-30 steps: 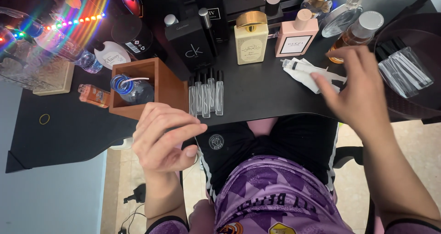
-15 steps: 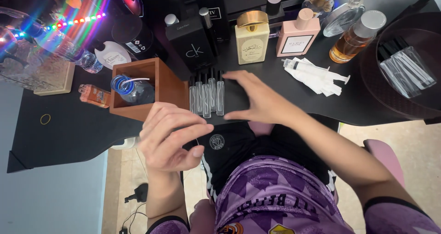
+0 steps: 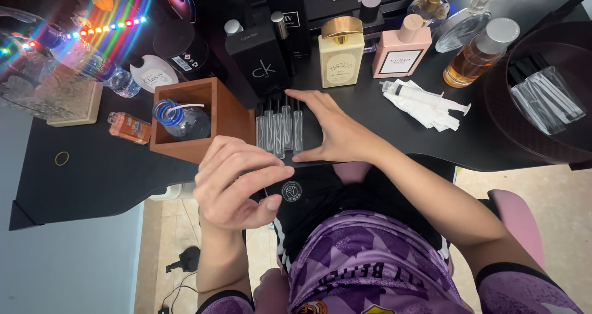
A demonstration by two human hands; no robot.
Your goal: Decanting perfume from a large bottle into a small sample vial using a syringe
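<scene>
R hand (image 3: 336,135): I see it spread wide, cupped round row of small clear glass spray vials (image 3: 280,129), fingers bracing them upright.
L hand (image 3: 237,184): loosely curled, holding nothing, hovering nr desk edge.
Vials: on black desk (image 3: 92,166), beside brown wooden box (image 3: 213,113).

Row of small clear vials (image 3: 280,129)
Slim glass tubes with dark caps, lying side by side, just right of the wooden box (image 3: 225,113), near the desk's front edge.

A black desk (image 3: 92,172) spans the upper part of the view, its near edge curving inward at the middle. Below lies a beige tiled floor (image 3: 166,240). Rainbow-coloured lights (image 3: 105,27) glow at the desk's far left corner.
</scene>
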